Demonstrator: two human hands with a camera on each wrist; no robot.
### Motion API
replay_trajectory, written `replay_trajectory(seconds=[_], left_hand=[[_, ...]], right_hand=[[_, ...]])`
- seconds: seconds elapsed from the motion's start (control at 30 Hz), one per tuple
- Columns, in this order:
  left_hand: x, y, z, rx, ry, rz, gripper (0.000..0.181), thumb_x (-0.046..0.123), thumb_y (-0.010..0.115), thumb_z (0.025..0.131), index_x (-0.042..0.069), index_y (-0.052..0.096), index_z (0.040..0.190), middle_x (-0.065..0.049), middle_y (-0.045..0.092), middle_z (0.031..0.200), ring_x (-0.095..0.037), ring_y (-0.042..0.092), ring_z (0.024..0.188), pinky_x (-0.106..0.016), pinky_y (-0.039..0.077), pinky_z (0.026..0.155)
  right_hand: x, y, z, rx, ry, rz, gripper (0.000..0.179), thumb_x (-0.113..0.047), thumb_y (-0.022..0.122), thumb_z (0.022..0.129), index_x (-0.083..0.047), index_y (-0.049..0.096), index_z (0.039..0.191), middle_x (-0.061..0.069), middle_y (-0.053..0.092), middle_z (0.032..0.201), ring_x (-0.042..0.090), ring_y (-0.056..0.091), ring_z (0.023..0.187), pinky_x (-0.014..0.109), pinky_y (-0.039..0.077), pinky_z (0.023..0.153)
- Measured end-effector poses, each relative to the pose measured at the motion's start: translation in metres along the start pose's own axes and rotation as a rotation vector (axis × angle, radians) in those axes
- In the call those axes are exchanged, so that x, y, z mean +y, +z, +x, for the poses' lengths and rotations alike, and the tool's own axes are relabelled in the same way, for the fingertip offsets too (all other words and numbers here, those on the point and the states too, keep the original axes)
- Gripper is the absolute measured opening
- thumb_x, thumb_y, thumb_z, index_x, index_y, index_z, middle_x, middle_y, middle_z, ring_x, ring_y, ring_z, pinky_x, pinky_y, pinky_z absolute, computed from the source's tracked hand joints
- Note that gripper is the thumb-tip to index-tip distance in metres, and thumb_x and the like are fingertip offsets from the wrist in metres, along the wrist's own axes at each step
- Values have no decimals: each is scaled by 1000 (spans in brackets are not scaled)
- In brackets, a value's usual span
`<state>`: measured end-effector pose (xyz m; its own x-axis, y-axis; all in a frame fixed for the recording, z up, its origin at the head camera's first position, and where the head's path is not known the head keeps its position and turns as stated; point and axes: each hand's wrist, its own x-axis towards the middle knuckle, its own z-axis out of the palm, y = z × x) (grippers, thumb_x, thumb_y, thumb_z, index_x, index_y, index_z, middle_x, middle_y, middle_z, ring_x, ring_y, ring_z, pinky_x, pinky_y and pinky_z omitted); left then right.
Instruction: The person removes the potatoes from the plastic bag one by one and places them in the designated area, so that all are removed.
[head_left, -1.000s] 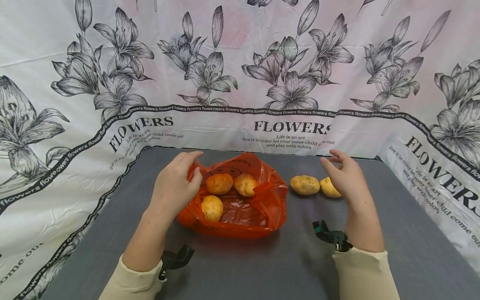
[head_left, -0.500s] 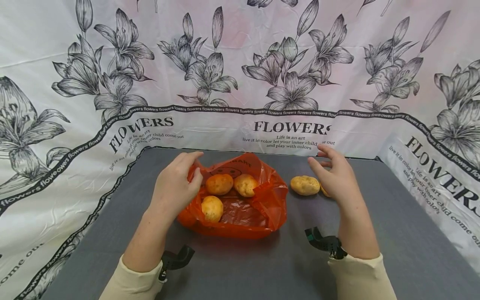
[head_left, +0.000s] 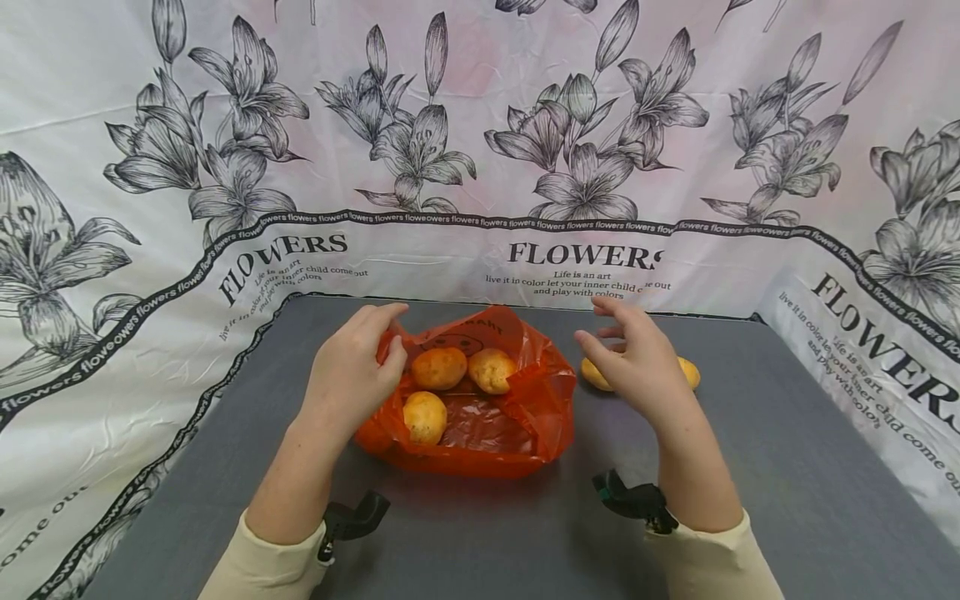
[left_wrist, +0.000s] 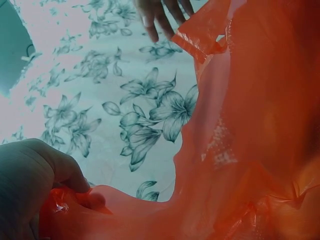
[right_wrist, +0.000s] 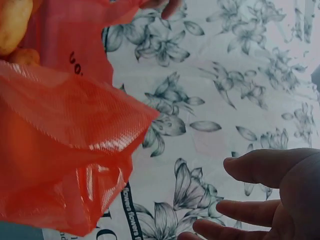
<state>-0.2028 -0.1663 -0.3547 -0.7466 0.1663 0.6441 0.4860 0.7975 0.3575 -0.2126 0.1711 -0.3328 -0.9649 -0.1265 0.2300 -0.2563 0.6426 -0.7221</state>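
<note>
**Bag rim pinched on my left, nothing in my right**

My left hand (head_left: 352,362) pinches the rim of a red plastic carrier bag (head_left: 480,462), the thin film bunched at the fingertips. My right hand (head_left: 637,362) holds nothing, thumb and fingers spread well apart. The bag sits on the desk (head_left: 495,542) between my hands, its mouth facing up. Three potatoes show inside: a front potato (head_left: 425,417) and a reddish potato (head_left: 438,368) nearer my left hand, and a pale potato (head_left: 491,371) farther towards my right.

Two more lie outside, partly hidden by my right hand: one potato on its thumb side (head_left: 595,377), another on its outer side (head_left: 688,372). I can't tell how high above them the hand is.

If my left pinch slackens, I'd expect the limp rim to sag and narrow the mouth. The folded rim nearest my right hand looks unsupported, so a finger could snag it and drag or tear the film. Pulling too hard with my left could tip the bag, and a careless nudge could set the loose potatoes rolling.
</note>
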Motion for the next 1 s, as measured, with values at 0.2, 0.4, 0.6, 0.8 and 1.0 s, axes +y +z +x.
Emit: replay_trajectory(seconds=[0.2, 0.4, 0.6, 0.8, 1.0], left_hand=[[0, 0, 0, 2, 3, -1, 38, 5, 63, 93, 5, 66, 130, -8, 65, 103, -20, 52, 74, -36, 48, 64], [-1, 1, 0, -1, 2, -3, 38, 6, 62, 93, 5, 66, 131, -8, 65, 103, -19, 52, 73, -36, 47, 63], [0, 0, 0, -4, -2, 0, 38, 6, 63, 93, 5, 66, 131, -8, 65, 104, -20, 52, 73, -36, 48, 64], [1, 1, 0, -12, -9, 3, 39, 6, 63, 93, 5, 65, 132, -8, 66, 106, -20, 52, 74, -36, 48, 64], [1, 1, -1, -12, -8, 1, 39, 6, 63, 93, 5, 66, 132, -9, 66, 107, -20, 51, 73, -36, 47, 63]], right_hand=[[-6, 12, -2, -12, -67, -29, 60, -27, 67, 100, -7, 46, 153, 13, 45, 154, 37, 56, 126, 56, 47, 102], [-13, 24, -5, -16, -139, -59, 58, -23, 69, 99, -8, 49, 151, 13, 50, 147, 34, 59, 122, 53, 48, 101], [-19, 35, -8, 0, -245, -53, 55, -18, 73, 96, -9, 54, 147, 9, 52, 145, 29, 63, 116, 49, 52, 97], [-20, 48, -8, -2, -344, -33, 54, -14, 74, 94, -7, 56, 144, 11, 56, 141, 28, 65, 110, 48, 54, 91], [-22, 62, -7, -1, -440, -29, 51, -13, 76, 92, -7, 60, 140, 6, 59, 134, 23, 63, 108, 40, 53, 93]])
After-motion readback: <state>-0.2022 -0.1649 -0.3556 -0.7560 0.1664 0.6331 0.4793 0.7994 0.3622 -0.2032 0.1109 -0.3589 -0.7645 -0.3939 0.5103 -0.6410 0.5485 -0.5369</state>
